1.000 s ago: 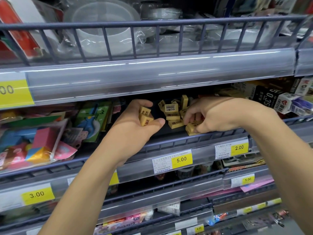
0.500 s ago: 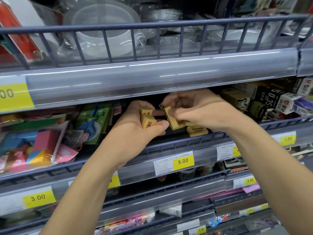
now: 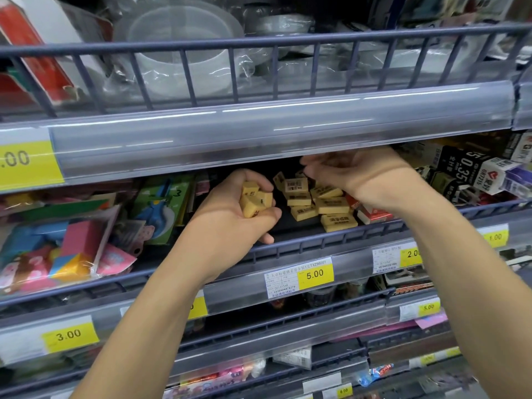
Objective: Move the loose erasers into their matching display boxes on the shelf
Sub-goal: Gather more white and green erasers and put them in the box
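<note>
Left hand (image 3: 230,214) grips three yellow erasers (image 3: 255,200) above the shelf rail (image 3: 316,243). Right hand (image 3: 348,171) hovers with fingers loosely curled, holding nothing, over the loose yellow erasers (image 3: 322,204) lying on the shelf.

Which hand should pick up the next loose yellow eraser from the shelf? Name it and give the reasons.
Right. The right hand hangs empty, fingers loosely spread, directly over the loose erasers. The left hand is already full, gripping several yellow erasers, and sits off to the pile's left.
</note>
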The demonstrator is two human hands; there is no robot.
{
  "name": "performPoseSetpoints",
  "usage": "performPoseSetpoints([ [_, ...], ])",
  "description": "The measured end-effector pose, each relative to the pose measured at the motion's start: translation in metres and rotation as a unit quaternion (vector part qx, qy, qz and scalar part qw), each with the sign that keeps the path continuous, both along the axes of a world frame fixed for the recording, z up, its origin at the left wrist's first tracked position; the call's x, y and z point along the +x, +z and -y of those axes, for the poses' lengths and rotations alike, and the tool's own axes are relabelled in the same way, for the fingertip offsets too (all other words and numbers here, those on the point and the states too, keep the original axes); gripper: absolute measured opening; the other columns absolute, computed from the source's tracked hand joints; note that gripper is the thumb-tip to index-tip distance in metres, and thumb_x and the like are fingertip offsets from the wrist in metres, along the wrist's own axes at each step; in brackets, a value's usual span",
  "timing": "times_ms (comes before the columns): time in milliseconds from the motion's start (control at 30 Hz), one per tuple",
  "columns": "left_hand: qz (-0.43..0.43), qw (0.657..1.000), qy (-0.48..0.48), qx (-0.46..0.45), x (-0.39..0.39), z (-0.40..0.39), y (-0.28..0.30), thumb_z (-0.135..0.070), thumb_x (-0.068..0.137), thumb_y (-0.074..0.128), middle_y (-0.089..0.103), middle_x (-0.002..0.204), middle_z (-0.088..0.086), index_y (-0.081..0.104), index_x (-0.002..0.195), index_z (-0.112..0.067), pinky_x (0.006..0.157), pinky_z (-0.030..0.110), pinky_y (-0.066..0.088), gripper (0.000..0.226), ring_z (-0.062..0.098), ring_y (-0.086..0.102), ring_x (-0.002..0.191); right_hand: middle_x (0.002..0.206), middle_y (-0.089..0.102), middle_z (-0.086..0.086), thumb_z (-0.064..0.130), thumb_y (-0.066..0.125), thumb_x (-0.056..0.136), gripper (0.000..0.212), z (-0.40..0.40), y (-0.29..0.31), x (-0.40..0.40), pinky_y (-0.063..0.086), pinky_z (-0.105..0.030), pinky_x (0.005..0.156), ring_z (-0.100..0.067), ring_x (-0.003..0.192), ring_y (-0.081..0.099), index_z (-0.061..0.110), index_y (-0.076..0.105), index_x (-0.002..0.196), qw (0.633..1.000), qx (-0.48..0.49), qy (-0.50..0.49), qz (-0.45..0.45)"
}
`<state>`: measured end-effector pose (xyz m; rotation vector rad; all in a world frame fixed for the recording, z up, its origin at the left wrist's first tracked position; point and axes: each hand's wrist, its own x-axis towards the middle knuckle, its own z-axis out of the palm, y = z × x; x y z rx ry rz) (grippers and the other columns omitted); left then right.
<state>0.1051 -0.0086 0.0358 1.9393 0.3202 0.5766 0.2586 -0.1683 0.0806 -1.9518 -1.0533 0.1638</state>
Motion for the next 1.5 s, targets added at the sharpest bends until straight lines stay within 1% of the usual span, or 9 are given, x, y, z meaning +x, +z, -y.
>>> performPoseSetpoints([
  [133,-0.008,1.000,0.007,0.003,0.000,-0.002,0.001,-0.021,0.083,0.082,0.075,0.085,-0.013,0.064,0.088,-0.048,0.080,0.048,0.064,0.033,0.016,0.076,0.066,0.092,0.059,0.026,0.038,0.068,0.091,0.019,0.007,0.002,0.022,0.036,-0.002,0.054,0.018,0.072,0.057,0.040,0.068,0.111,0.966,-0.212,-0.026,0.145],
  [333,-0.019,0.999,0.020,0.020,0.001,-0.002,0.000,-0.023,0.084,0.084,0.074,0.089,-0.007,0.062,0.090,-0.050,0.052,0.019,0.052,0.036,0.006,0.067,0.056,0.154,0.034,-0.001,0.054,0.058,0.093,0.061,-0.002,-0.009,0.025,0.025,-0.043,0.117,-0.028,0.144,0.020,0.035,0.042,0.149,0.904,-0.353,-0.021,0.240],
  [600,-0.025,0.999,0.024,0.019,0.001,-0.001,0.000,-0.022,0.083,0.085,0.073,0.088,-0.008,0.062,0.094,-0.042,0.051,0.014,0.049,0.031,0.002,0.064,0.054,0.150,0.040,-0.004,0.057,0.061,0.090,0.062,-0.004,-0.007,0.024,0.034,-0.040,0.109,-0.028,0.137,0.034,0.032,0.046,0.145,0.893,-0.371,-0.024,0.253],
  [767,-0.034,0.999,0.026,0.022,0.001,-0.001,0.002,-0.024,0.083,0.085,0.073,0.091,-0.006,0.062,0.094,-0.043,0.049,0.013,0.047,0.032,0.001,0.064,0.055,0.090,0.051,0.012,0.047,0.068,0.090,0.045,-0.005,-0.003,0.027,0.039,-0.024,0.074,0.003,0.060,0.037,0.033,0.054,0.131,0.921,-0.315,-0.009,0.230],
  [867,-0.031,0.999,0.027,0.012,0.001,-0.001,0.002,-0.025,0.081,0.087,0.073,0.088,-0.008,0.063,0.089,-0.047,0.048,0.013,0.047,0.034,-0.001,0.063,0.056,0.095,0.051,0.015,0.040,0.068,0.092,0.020,-0.005,-0.005,0.026,0.039,-0.019,0.061,0.001,0.064,0.046,0.038,0.057,0.108,0.928,-0.287,-0.001,0.238],
  [1033,-0.029,0.999,0.030,-0.013,0.001,0.000,0.002,-0.038,0.067,0.090,0.074,0.087,-0.008,0.063,0.087,-0.053,0.057,0.024,0.056,0.037,0.008,0.064,0.063,0.124,0.058,0.005,0.037,0.061,0.096,0.035,-0.007,-0.011,0.025,0.047,-0.035,0.097,-0.019,0.109,0.053,0.031,0.059,0.131,0.917,-0.310,-0.008,0.252],
  [1167,-0.026,0.999,0.040,-0.022,0.000,0.001,0.003,-0.043,0.064,0.091,0.073,0.090,-0.003,0.061,0.089,-0.055,0.057,0.029,0.057,0.041,0.008,0.062,0.057,0.111,0.067,0.000,0.033,0.049,0.102,0.028,-0.008,-0.010,0.018,0.044,-0.024,0.075,-0.015,0.088,0.060,0.032,0.061,0.127,0.931,-0.249,-0.057,0.262],
  [1300,-0.012,0.997,0.055,-0.050,-0.001,0.003,0.006,-0.062,0.047,0.088,0.071,0.083,-0.008,0.059,0.088,-0.055,0.055,0.020,0.050,0.050,0.004,0.060,0.055,0.065,0.063,0.013,0.020,0.058,0.100,0.012,-0.008,-0.015,0.003,0.041,-0.007,0.052,0.006,0.051,0.055,0.027,0.065,0.094,0.999,0.017,-0.028,0.010],
  [1500,0.006,0.997,0.046,-0.056,-0.001,0.002,0.003,-0.066,0.040,0.088,0.076,0.082,-0.016,0.061,0.098,-0.045,0.056,0.018,0.049,0.068,-0.002,0.063,0.061,0.093,0.073,-0.016,-0.003,0.058,0.096,0.009,-0.016,-0.028,-0.023,0.061,-0.033,0.074,-0.027,0.078,0.073,0.001,0.065,0.103,0.954,0.091,0.199,-0.204],
])
